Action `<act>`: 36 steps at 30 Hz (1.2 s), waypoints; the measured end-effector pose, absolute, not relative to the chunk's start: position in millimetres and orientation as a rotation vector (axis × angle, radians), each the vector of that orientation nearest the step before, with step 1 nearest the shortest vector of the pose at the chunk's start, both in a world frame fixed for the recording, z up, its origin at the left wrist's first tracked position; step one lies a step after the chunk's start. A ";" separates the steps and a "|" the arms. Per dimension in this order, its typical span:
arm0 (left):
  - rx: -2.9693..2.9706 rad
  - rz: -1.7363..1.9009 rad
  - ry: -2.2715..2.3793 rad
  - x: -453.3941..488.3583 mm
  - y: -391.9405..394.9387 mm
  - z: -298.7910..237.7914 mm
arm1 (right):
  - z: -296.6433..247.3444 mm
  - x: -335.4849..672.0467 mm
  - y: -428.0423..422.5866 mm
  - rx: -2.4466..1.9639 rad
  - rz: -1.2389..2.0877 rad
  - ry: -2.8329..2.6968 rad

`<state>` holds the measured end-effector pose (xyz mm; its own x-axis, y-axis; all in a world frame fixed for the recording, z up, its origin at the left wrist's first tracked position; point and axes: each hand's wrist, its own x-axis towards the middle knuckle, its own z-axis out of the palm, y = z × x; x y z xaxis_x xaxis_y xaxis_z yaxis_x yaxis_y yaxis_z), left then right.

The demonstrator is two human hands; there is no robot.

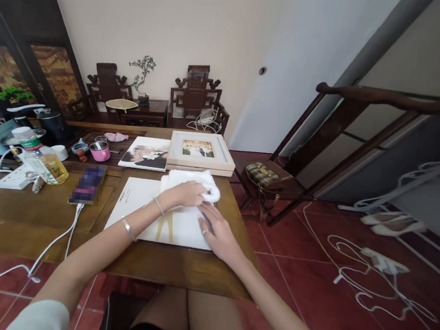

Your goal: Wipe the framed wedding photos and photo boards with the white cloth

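Note:
My left hand [189,193], with bracelets on its wrist and forearm, is closed on a folded white towel [180,176]. The towel rests on the far part of a flat white panel [134,206] that bears small dark print and a gold-coloured figure. On the panel's right edge lies my right hand [216,233], a ring on one finger, its fingers stretched out and close to the towel. Part of the panel's surface is hidden by my left forearm.
Behind the towel are a framed picture [201,153] and a photo panel [145,153]. To the left are a phone [88,184] on a white cable, a bottle [43,158], a pink cup [100,151] and a power strip [14,176]. A wooden chair [325,123] holds a bag [261,174].

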<state>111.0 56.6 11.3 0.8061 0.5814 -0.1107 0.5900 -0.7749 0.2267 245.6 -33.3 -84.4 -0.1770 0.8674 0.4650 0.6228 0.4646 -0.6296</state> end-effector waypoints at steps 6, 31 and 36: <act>2.935 -0.128 1.138 75.3 30.6 -6.4 | -87.8 248.3 -29.5 -1.274 0.483 -1.721; 2.707 0.063 1.096 -11.9 -2.0 -1.1 | -89.7 250.7 -31.8 -1.305 0.419 -1.799; 2.582 0.103 1.301 -50.2 14.3 -3.1 | -92.6 248.4 -32.0 -1.312 0.391 -1.847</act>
<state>-50.2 14.3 -3.1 0.5990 0.7993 -0.0480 0.7817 -0.5708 0.2510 248.4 -32.0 -92.6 -0.1229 0.8905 0.4381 0.6369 0.4093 -0.6533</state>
